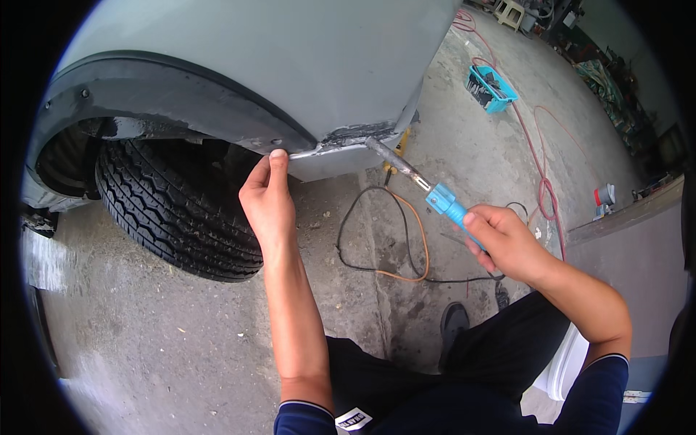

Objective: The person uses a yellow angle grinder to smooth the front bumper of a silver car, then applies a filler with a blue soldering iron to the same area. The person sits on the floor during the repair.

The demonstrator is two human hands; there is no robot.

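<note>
In my right hand [500, 238] is the blue handle of a soldering iron [440, 196], with its thick metal barrel slanting up and to the left. The iron's tip meets the dark, rough seam [359, 133] near the lower corner of the grey vehicle panel [312, 65], or sits right at it; exact contact is hard to tell. My left hand [270, 199] pinches the lower edge of the dark wheel arch trim [196, 90], thumb on the outer side and fingers curled below and partly hidden. Beneath the arch is a black tyre [174, 210].
Black and orange cord [417, 272] loops over the concrete floor under the iron. A turquoise basket of tools [493, 90] and a red hose [544, 192] lie to the right. Nearer my right arm stands a white bucket [564, 362]. My shoe [454, 322] is below the cord.
</note>
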